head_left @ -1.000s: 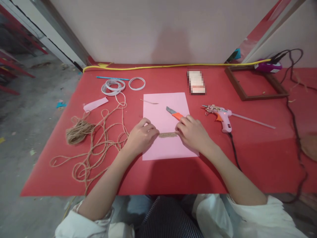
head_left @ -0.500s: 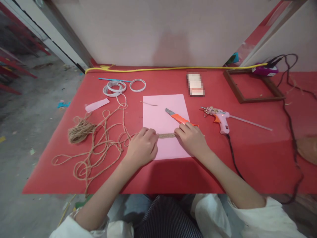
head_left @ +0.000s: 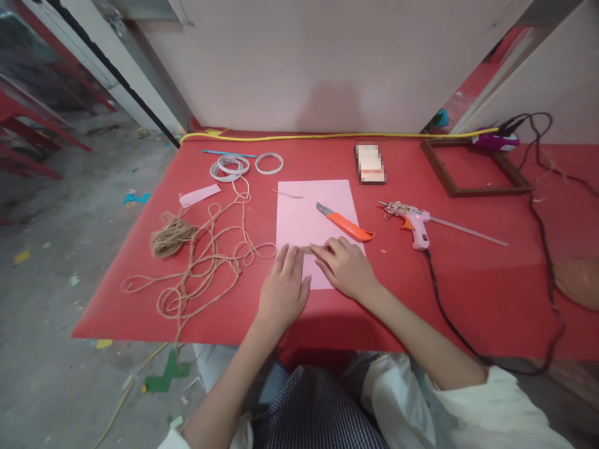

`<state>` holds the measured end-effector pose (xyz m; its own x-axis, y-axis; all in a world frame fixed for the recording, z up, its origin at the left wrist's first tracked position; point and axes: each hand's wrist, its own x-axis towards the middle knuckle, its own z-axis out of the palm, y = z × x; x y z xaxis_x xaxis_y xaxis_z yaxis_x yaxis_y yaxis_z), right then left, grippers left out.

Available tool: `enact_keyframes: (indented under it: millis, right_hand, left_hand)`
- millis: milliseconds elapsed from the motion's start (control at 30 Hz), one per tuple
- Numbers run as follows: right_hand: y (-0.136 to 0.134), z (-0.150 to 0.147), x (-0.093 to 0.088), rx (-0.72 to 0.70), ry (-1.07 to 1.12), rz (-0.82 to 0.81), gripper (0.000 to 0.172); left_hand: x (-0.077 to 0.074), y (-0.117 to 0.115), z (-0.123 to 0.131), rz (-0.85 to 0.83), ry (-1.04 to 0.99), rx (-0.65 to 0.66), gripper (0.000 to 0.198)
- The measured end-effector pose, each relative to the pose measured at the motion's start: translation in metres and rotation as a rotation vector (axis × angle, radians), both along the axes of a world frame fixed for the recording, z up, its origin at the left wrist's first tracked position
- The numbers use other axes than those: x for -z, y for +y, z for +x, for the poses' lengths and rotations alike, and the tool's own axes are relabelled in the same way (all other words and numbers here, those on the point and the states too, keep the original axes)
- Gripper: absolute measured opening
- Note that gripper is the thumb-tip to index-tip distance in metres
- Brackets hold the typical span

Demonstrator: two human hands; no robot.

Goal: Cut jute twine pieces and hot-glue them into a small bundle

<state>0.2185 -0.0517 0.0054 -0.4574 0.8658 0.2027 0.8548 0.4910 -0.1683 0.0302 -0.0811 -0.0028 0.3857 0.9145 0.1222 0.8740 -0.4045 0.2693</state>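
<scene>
Pale, plain wall panel [head_left: 262,81] behind; grey, littered concrete floor [head_left: 51,268] at left; red-covered work table [head_left: 468,299] across the middle.

Centre: one rectangular sheet of pink paper [head_left: 292,218], flat. On its lower half, one short strip of brown twine [head_left: 307,249], lying crosswise between the hands, its ends covered.

Left hand [head_left: 283,290]: palm down, fingers straight and close together, tips at the strip's left end, thumb set apart.

Right hand [head_left: 345,265]: index finger reaching to the strip's right end, other fingers bent; whether it pinches or only presses cannot be told.

Above the right hand, one orange-handled cutter knife [head_left: 349,226], blade on the sheet, handle end past its right edge. Near the sheet's top edge, one thin brown offcut [head_left: 287,194].

Left side: wound bundle of brown twine [head_left: 171,240] with loose loops; pale pink paper strip [head_left: 200,194]; white tape rings, overlapped [head_left: 229,179], and one single white ring [head_left: 270,173]; slim blue stick [head_left: 229,153].

Right side: pink glue gun [head_left: 420,231] with translucent glue stick [head_left: 468,231]; brown rectangular frame [head_left: 489,191]; purple power block [head_left: 493,143] touching its far edge; yellow cable [head_left: 327,135] along the wall.
</scene>
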Motion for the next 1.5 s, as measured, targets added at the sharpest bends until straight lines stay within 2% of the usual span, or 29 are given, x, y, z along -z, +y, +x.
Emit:
enact_keyframes:
  millis: [267,367,533,733,1067,1233,1500]
  right_hand:
    - [-0.002,-0.001,0.011,0.017,0.034,0.001,0.037]
    - [-0.004,-0.004,0.011,0.025,0.017,0.004,0.037]
    - [-0.004,-0.005,0.011,0.042,0.031,-0.002,0.039]
    - [-0.006,0.004,0.011,0.107,0.124,0.041,0.040]
    - [-0.010,0.001,0.006,0.115,0.017,0.021,0.037]
    - [-0.013,0.008,0.009,0.165,0.047,0.081,0.039]
    - [-0.017,0.008,0.012,0.199,-0.058,0.121,0.037]
  left_hand:
    - [0.007,-0.001,-0.002,0.033,-0.057,-0.044,0.059]
    - [0.003,0.000,0.002,0.047,-0.043,-0.068,0.061]
    - [-0.007,0.000,0.014,0.040,0.022,-0.107,0.051]
    - [-0.005,-0.001,0.016,0.079,0.023,-0.116,0.049]
    - [-0.005,-0.002,0.016,0.062,0.056,-0.128,0.048]
    - [0.000,-0.003,0.014,0.101,0.011,-0.117,0.052]
    - [-0.001,-0.003,0.016,0.032,0.049,-0.141,0.052]
